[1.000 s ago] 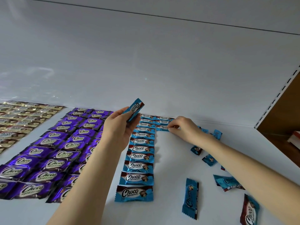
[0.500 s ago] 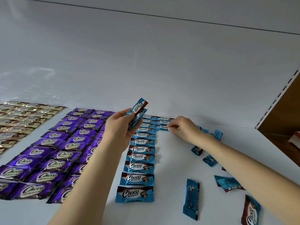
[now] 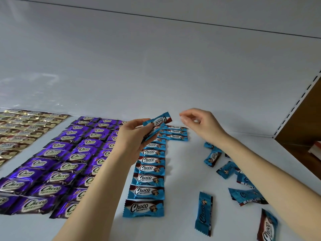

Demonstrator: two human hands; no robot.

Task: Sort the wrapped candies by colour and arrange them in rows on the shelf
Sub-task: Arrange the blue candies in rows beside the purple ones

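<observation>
— What is the left grip (image 3: pixel 132 138) holding?
— Two held candies (image 3: pixel 157 120), both blue, pinched between thumb and fingers above the far end of the long blue row (image 3: pixel 147 190).
— And the right grip (image 3: pixel 199 122)?
— It holds nothing. Its fingers are loosely curled in the air above the short blue row (image 3: pixel 176 132).
— How many candies are in the rows?
— Seven show plainly in the long one, and those further back are hidden by the left grip. The short one has three, touching the long row's right side.
— Any unsorted?
— At least six loose blue candies (image 3: pixel 205 214) are scattered on the shelf (image 3: pixel 180 171) to the right, some under the forearm.
— Other colours?
— The purple candies (image 3: pixel 52 178) are in three columns, and the gold candies (image 3: pixel 19 129) are at the far left. Neither can be counted exactly.
</observation>
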